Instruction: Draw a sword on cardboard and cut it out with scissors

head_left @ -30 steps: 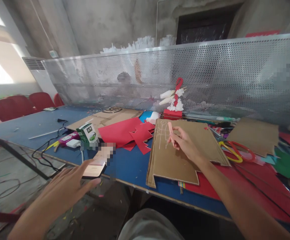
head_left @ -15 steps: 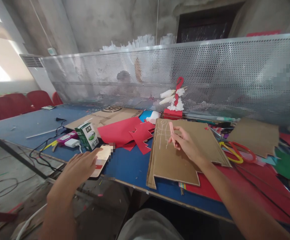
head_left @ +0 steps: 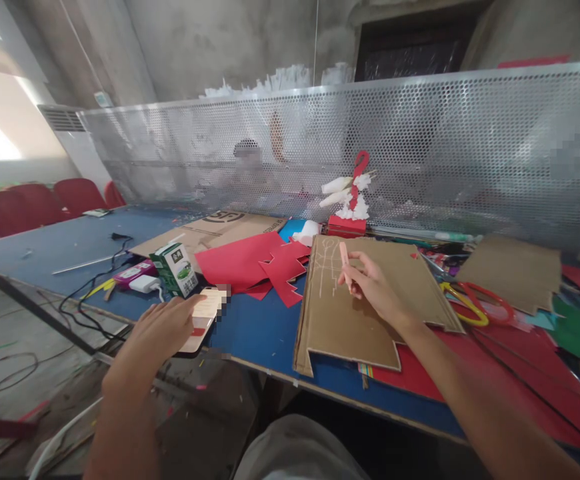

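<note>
My left hand (head_left: 163, 327) rests on a phone (head_left: 201, 319) that lies at the near edge of the blue table (head_left: 60, 248); the fingers lie flat on its screen. My right hand (head_left: 373, 287) is closed on a pink crayon (head_left: 344, 258), whose tip is over a large brown cardboard sheet (head_left: 350, 313). Pale drawn lines (head_left: 324, 263) show on the cardboard just left of the crayon.
Red paper pieces (head_left: 257, 263), a green carton (head_left: 175, 269), a charger with black cables (head_left: 95, 293), scissors (head_left: 465, 300), more cardboard (head_left: 513, 270) and a red-and-white craft figure (head_left: 350, 200) lie about. A perforated metal screen (head_left: 445, 147) runs behind. Red chairs (head_left: 35, 207) stand at left.
My left hand rose from below the table edge and reached onto the phone. My right hand with the crayon has barely moved.
</note>
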`<control>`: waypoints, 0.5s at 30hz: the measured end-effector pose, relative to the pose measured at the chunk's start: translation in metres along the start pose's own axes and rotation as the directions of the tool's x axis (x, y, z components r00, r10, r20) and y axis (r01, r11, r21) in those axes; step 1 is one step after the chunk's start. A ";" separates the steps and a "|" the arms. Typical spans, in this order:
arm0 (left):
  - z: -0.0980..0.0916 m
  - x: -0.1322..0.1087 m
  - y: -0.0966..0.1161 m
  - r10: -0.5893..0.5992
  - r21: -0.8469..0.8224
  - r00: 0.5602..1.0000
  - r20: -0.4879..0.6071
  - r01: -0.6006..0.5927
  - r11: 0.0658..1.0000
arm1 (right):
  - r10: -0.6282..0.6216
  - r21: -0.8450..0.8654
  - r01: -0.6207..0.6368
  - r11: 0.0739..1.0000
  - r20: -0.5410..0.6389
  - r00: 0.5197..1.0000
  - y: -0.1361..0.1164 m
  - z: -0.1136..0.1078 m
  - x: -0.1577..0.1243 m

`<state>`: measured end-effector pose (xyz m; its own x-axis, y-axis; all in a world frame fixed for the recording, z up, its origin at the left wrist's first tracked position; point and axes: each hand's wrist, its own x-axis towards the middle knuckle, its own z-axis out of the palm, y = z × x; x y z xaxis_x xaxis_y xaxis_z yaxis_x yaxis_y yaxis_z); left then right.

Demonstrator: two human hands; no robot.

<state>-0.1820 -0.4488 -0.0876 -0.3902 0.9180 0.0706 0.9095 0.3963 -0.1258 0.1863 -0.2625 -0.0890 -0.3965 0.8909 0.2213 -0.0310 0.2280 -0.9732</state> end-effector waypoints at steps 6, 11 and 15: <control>-0.008 -0.005 0.001 -0.001 -0.029 1.000 0.018 0.002 1.000 | 0.003 0.006 -0.003 1.000 0.005 1.000 0.000 -0.001 0.001; -0.012 -0.008 0.003 -0.004 -0.040 1.000 0.020 0.004 0.999 | 0.002 -0.006 -0.002 1.000 0.006 1.000 -0.001 0.000 0.000; -0.006 -0.003 0.002 -0.023 -0.020 0.999 0.022 0.024 1.000 | 0.011 -0.004 -0.011 1.000 0.002 1.000 -0.001 0.000 0.000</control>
<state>-0.1782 -0.4512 -0.0824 -0.4144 0.9086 0.0520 0.9026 0.4176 -0.1041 0.1863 -0.2625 -0.0878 -0.3983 0.8928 0.2105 -0.0230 0.2198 -0.9753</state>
